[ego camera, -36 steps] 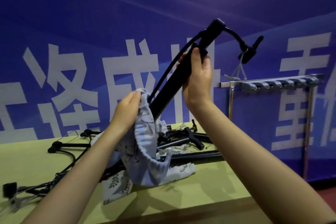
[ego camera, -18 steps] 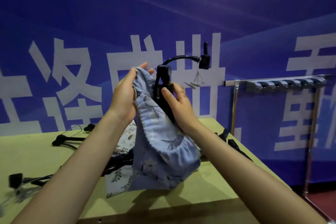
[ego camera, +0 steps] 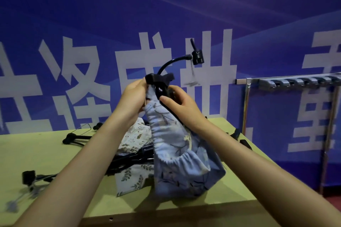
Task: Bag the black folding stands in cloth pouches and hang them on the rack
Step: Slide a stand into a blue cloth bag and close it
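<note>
A black folding stand (ego camera: 162, 83) stands upright inside a light-blue floral cloth pouch (ego camera: 177, 156) over the table. Only its top and a curved gooseneck with a clip (ego camera: 197, 57) stick out of the pouch mouth. My left hand (ego camera: 133, 97) pinches the pouch's upper edge on the left of the stand. My right hand (ego camera: 178, 105) grips the stand and the cloth on the right. The metal rack (ego camera: 299, 82) with a row of hooks stands at the right.
More black stands (ego camera: 77, 137) lie on the green table (ego camera: 36, 156), one at the left edge (ego camera: 29, 180). Two other patterned pouches, a white one (ego camera: 134, 136) and a leaf-print one (ego camera: 132, 178), lie under the blue one. A blue banner wall is behind.
The stand has gone from tilted above the pouch to upright and deep inside it. Both hands moved up to the pouch mouth and drew the cloth higher round the stand.
</note>
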A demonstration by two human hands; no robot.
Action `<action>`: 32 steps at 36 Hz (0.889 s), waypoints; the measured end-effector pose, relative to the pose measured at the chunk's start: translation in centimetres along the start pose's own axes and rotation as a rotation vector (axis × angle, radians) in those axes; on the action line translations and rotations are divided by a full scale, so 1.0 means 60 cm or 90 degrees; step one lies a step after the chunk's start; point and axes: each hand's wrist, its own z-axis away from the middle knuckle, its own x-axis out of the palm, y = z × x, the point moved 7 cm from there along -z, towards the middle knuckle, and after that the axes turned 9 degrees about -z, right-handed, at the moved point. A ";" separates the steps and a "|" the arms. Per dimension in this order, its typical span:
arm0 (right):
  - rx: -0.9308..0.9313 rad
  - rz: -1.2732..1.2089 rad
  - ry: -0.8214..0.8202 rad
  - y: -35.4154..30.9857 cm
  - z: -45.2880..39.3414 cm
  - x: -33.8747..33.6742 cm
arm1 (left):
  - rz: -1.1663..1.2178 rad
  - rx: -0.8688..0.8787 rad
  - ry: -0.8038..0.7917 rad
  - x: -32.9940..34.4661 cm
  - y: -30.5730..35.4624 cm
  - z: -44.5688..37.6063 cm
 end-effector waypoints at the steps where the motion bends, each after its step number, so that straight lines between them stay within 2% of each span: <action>1: 0.003 -0.002 -0.007 0.002 -0.002 0.005 | 0.015 -0.012 0.008 0.000 0.001 0.000; 5: 0.004 0.012 -0.018 0.008 -0.006 0.012 | 0.052 -0.051 0.010 -0.004 0.007 0.004; 12: -0.013 0.016 -0.049 -0.006 -0.006 0.012 | -0.091 0.085 -0.031 -0.001 0.047 0.015; 16: -0.020 0.030 -0.084 -0.007 -0.001 0.016 | -0.165 0.095 0.029 -0.010 0.042 0.010; 22: 0.041 -0.008 -0.164 0.010 0.011 0.021 | -0.256 0.141 0.072 -0.012 0.048 0.008; 24: 0.044 0.061 -0.189 0.009 0.018 0.019 | -0.267 0.140 0.078 -0.012 0.043 0.005; 26: 0.034 0.208 -0.179 0.015 0.023 0.008 | -0.249 0.130 0.091 -0.016 0.035 0.003; 29: 0.059 0.353 -0.087 0.018 0.036 -0.022 | -0.225 0.127 0.118 -0.022 0.026 0.001; 30: 0.088 0.377 -0.069 0.020 0.041 -0.030 | -0.226 0.127 0.126 -0.023 0.025 0.001; 32: 0.191 0.388 -0.107 0.033 0.054 -0.038 | -0.228 0.130 0.138 -0.024 0.026 0.003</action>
